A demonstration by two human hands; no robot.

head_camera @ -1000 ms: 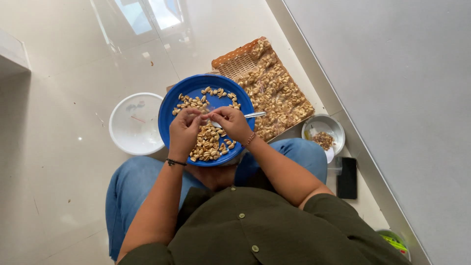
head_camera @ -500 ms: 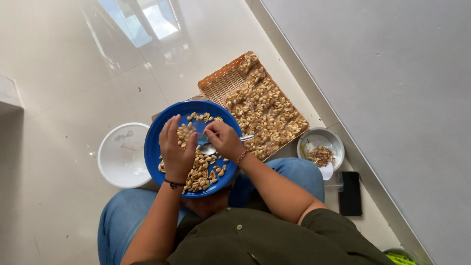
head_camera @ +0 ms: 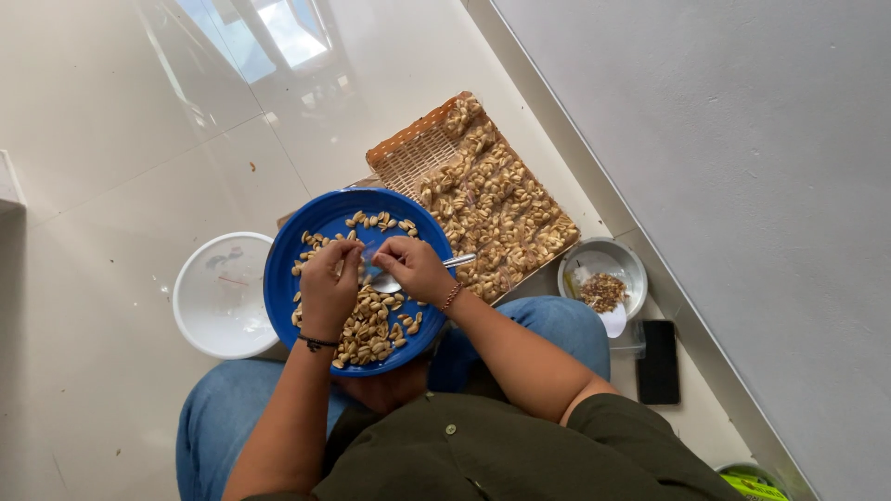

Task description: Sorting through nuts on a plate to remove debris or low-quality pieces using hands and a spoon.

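A round blue plate [head_camera: 327, 217] rests on my lap, strewn with several pale nuts [head_camera: 369, 331]. My left hand [head_camera: 327, 289] hovers over the plate's middle, fingers pinched on a nut. My right hand [head_camera: 418, 269] is beside it, closed around a metal spoon [head_camera: 460, 261] whose handle sticks out to the right and whose bowl points at the left fingers. Both hands meet above the nuts.
A woven tray [head_camera: 408, 153] heaped with nuts lies on the floor beyond the plate. An empty white bowl [head_camera: 221, 297] sits at the left. A small white bowl [head_camera: 603, 276] with scraps and a black phone [head_camera: 659, 362] lie right, near the grey wall.
The view has shifted, so plate and tray sit lower and more central. My hands stay together over the plate, left fingers still working a nut against the spoon.
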